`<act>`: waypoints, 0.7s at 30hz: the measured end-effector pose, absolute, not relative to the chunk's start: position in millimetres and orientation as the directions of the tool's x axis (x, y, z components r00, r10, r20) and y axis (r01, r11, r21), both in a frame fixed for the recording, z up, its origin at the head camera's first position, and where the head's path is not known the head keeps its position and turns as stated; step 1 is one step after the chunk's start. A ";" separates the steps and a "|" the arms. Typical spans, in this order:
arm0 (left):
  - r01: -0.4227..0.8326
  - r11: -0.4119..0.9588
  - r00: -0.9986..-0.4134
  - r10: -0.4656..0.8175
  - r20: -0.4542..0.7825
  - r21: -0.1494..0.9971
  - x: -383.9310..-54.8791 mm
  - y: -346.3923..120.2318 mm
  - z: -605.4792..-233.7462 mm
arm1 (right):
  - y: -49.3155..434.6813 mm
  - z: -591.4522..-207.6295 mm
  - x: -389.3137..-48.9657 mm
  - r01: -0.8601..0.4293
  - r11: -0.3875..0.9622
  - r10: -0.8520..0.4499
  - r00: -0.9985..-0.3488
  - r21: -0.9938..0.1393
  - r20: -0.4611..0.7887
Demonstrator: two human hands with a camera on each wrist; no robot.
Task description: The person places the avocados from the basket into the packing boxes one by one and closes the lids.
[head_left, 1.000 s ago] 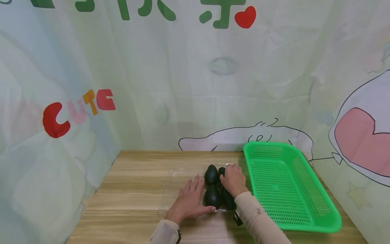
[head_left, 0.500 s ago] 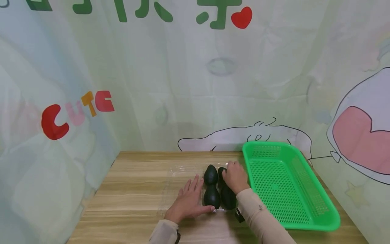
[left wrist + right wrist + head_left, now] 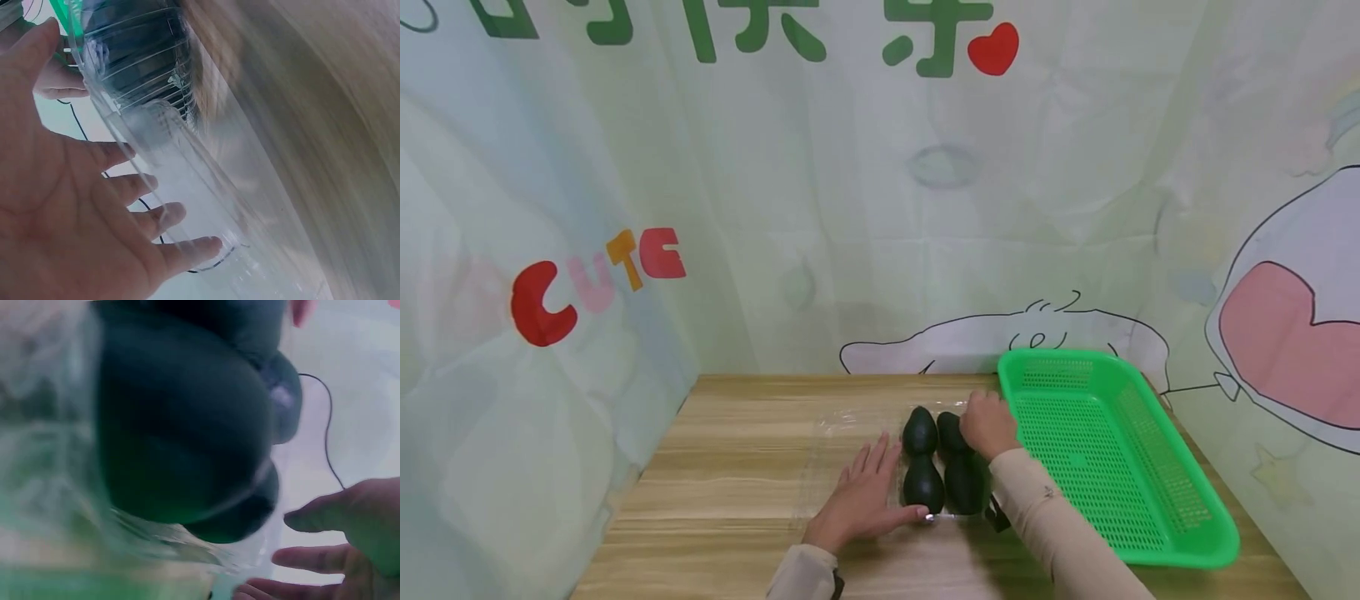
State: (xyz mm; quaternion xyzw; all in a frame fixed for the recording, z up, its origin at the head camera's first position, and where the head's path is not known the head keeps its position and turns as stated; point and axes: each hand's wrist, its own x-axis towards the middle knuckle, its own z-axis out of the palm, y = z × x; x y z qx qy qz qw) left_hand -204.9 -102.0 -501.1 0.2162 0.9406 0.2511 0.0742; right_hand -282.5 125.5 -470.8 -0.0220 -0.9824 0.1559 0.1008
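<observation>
Several dark green avocados (image 3: 964, 485) lie in two rows in a clear plastic clamshell box (image 3: 820, 467), its lid folded out to the left. My left hand (image 3: 863, 493) rests with fingers spread on the box, thumb at the front edge beside the near-left avocado. In the left wrist view, the fingers (image 3: 170, 214) of that hand lie along the clear plastic. My right hand (image 3: 989, 423) is beside the far-right avocado (image 3: 951, 433), at the box's right side. In the right wrist view, its thumb and fingers are parted and hold nothing, with a gap to the avocados (image 3: 181, 425).
A green perforated basket (image 3: 1195, 467) stands on the wooden table (image 3: 730, 467) right of the box, close to my right forearm. Behind the table hangs a printed cloth (image 3: 820, 192).
My right hand has moved a little right, off the far-right avocado, and more of the right row shows. My left hand stays where it was.
</observation>
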 end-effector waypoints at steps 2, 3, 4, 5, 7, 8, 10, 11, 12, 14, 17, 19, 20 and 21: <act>0.375 0.778 -0.895 0.445 -0.021 0.504 -204.0 -102.9 -500.1 | 127.1 -463.4 -281.9 0.002 0.950 0.044 -0.991 -0.313 0.127; 0.377 0.776 -0.896 0.445 -0.015 0.505 -203.5 -103.5 -499.7 | 127.7 -458.8 -281.4 -0.004 0.948 0.025 -0.996 -0.318 0.088; 0.381 0.776 -0.896 0.444 -0.006 0.503 -203.0 -104.0 -499.0 | 128.3 -453.4 -280.9 -0.006 0.945 0.010 -0.999 -0.328 0.047; 0.383 0.775 -0.897 0.442 0.002 0.503 -202.4 -104.4 -498.2 | 128.9 -448.6 -280.9 -0.012 0.942 -0.008 -1.000 -0.336 0.011; 0.377 0.772 -0.903 0.429 0.020 0.512 -200.6 -104.8 -496.5 | 130.6 -440.0 -282.0 -0.030 0.938 -0.047 -0.998 -0.344 -0.043; 0.370 0.765 -0.909 0.416 0.033 0.527 -199.2 -104.9 -495.4 | 131.5 -436.0 -282.9 -0.037 0.938 -0.063 -0.996 -0.345 -0.064; 0.358 0.751 -0.919 0.388 0.068 0.554 -195.2 -104.9 -492.9 | 133.5 -429.3 -285.6 -0.042 0.939 -0.083 -0.991 -0.340 -0.106; 0.349 0.740 -0.925 0.372 0.083 0.574 -192.8 -104.9 -491.5 | 134.6 -426.9 -287.4 -0.049 0.942 -0.092 -0.989 -0.332 -0.117; 0.334 0.726 -0.932 0.349 0.096 0.601 -189.7 -104.9 -489.9 | 135.8 -424.8 -289.2 -0.052 0.944 -0.098 -0.987 -0.324 -0.128; 0.299 0.700 -0.948 0.297 0.117 0.649 -183.2 -104.7 -487.9 | 137.6 -421.7 -292.6 -0.041 0.947 -0.095 -0.983 -0.317 -0.157; 0.241 0.654 -0.967 0.224 0.121 0.717 -172.5 -104.4 -486.9 | 140.2 -421.0 -297.8 -0.026 0.945 -0.092 -0.977 -0.325 -0.192; 0.203 0.605 -0.977 0.183 0.114 0.770 -165.3 -105.6 -487.8 | 139.9 -421.6 -301.3 -0.011 0.943 -0.086 -0.974 -0.334 -0.211; 0.188 0.574 -0.980 0.167 0.111 0.797 -161.7 -106.8 -488.1 | 139.0 -421.9 -303.0 -0.014 0.943 -0.089 -0.974 -0.334 -0.209; 0.178 0.539 -0.982 0.155 0.110 0.824 -158.5 -107.9 -489.0 | 138.3 -423.0 -305.0 -0.017 0.943 -0.090 -0.974 -0.332 -0.207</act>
